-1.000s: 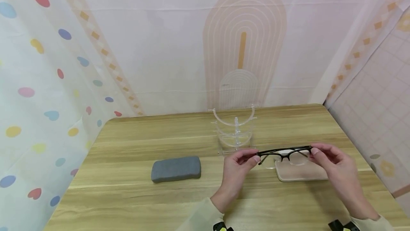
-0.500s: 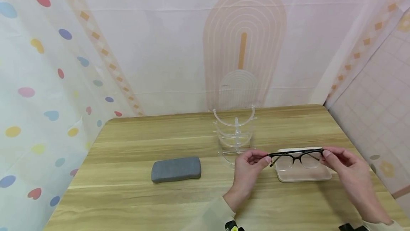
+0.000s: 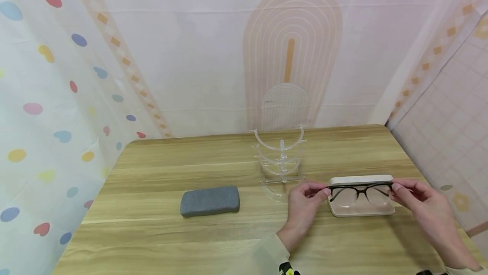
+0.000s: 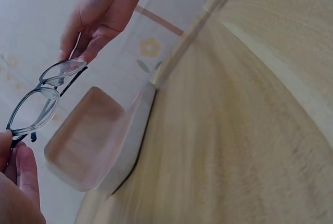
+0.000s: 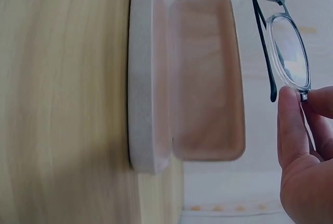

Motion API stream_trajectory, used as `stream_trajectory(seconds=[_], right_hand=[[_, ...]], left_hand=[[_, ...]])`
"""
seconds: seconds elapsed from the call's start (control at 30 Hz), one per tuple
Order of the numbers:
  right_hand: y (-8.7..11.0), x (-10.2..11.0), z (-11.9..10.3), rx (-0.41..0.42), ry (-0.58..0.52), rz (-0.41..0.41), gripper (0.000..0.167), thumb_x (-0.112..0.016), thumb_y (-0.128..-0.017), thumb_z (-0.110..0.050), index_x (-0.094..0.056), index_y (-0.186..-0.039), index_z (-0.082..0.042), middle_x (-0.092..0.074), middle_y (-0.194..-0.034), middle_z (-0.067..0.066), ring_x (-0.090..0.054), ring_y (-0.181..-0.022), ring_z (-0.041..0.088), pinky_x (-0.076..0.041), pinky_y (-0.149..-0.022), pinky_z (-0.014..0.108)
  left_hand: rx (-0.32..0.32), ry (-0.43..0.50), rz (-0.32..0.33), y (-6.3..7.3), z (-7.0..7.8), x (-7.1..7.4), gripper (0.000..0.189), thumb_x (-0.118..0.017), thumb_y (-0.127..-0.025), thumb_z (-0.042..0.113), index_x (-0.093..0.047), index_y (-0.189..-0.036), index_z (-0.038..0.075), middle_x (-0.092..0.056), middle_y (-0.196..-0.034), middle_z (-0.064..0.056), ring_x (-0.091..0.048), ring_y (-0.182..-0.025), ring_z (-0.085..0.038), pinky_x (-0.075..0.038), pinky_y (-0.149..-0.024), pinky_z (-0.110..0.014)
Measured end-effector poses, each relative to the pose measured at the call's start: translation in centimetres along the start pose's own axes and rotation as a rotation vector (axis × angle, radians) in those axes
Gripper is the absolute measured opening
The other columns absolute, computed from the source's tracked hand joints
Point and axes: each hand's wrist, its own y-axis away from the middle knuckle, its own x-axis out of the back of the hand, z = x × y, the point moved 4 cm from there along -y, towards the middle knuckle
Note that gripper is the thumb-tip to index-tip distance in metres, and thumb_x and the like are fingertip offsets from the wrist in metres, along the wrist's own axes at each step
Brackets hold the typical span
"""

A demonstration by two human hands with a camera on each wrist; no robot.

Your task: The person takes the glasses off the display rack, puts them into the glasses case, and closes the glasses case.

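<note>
Black-rimmed eyeglasses [image 3: 360, 190] are held level between both hands, their temples folded in behind the clear lenses. My left hand [image 3: 305, 207] pinches one end of the frame between thumb and fingers. At the opposite end, my right hand [image 3: 427, 207] pinches the other corner, as the right wrist view also shows. Below the glasses an eyeglass case [image 3: 362, 212] with a pink lining [image 5: 208, 78] and a pale outside lies open on the table. Both wrist views show the glasses raised above the case, with its lid standing up.
A clear acrylic glasses stand [image 3: 282, 156] with several curved tiers rises at the table's back, left of the open case. A closed grey case [image 3: 209, 201] lies farther left on the wooden table [image 3: 152, 232]. Patterned curtains [image 3: 206, 63] hang behind and beside the table.
Both hands have carried the glasses to the right and slightly toward the person, from partly left of the open case to over it. The cases and stand have stayed in place.
</note>
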Motion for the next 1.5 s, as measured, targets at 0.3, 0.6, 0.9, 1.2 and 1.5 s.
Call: stream_trajectory(seconds=[0.3,0.6,0.9,1.2,1.5], right_hand=[[-0.3,1.2,1.1,-0.049,0.082,-0.032,0.024,-0.063,-0.1,0.005,-0.078,-0.102,-0.014,-0.077,-0.095,-0.007,-0.074,-0.082,0.003,-0.058,-0.074,0.016],[-0.7,2.3,1.9,-0.073,0.329,-0.054,0.029,-0.063,-0.101,0.002,-0.077,-0.101,-0.022,-0.075,-0.093,-0.016,-0.071,-0.081,-0.002,-0.057,-0.071,0.013],[-1.2,2.6,2.5,-0.063,0.56,-0.069,0.012,-0.064,-0.102,-0.003,-0.076,-0.105,-0.002,-0.073,-0.087,-0.021,-0.068,-0.077,-0.006,-0.054,-0.067,0.011],[-1.6,2.7,3.0,-0.106,0.697,-0.082,0.029,-0.064,-0.103,-0.011,-0.067,-0.11,0.017,-0.073,-0.08,-0.016,-0.066,-0.074,-0.007,-0.052,-0.063,0.011],[-1.8,2.9,3.2,-0.102,0.807,-0.113,0.026,-0.064,-0.103,-0.013,-0.072,-0.106,0.011,-0.076,-0.08,-0.007,-0.062,-0.075,-0.01,-0.047,-0.065,0.008]], left_hand=[[0.015,-0.104,0.023,-0.2,-1.4,-0.7,0.006,-0.082,-0.083,-0.002,-0.079,-0.088,-0.002,-0.075,-0.082,0.001,-0.064,-0.073,0.001,-0.054,-0.069,-0.016],[0.024,-0.189,0.034,-0.1,-2.6,-1.3,0.005,-0.083,-0.083,0.0,-0.08,-0.083,0.004,-0.074,-0.079,0.007,-0.061,-0.071,0.003,-0.052,-0.067,-0.016],[0.015,-0.274,0.041,-0.4,-3.2,-1.5,0.007,-0.083,-0.083,-0.001,-0.08,-0.082,0.006,-0.072,-0.076,0.008,-0.058,-0.069,0.005,-0.051,-0.065,-0.015],[0.0,-0.336,0.031,-1.0,-3.5,-1.6,0.008,-0.083,-0.082,-0.002,-0.08,-0.08,0.006,-0.071,-0.074,0.009,-0.053,-0.064,0.007,-0.049,-0.061,-0.014],[-0.024,-0.41,0.028,-1.1,-3.6,-1.7,0.01,-0.084,-0.08,0.0,-0.08,-0.077,0.008,-0.071,-0.07,0.009,-0.053,-0.063,0.007,-0.047,-0.06,-0.014]])
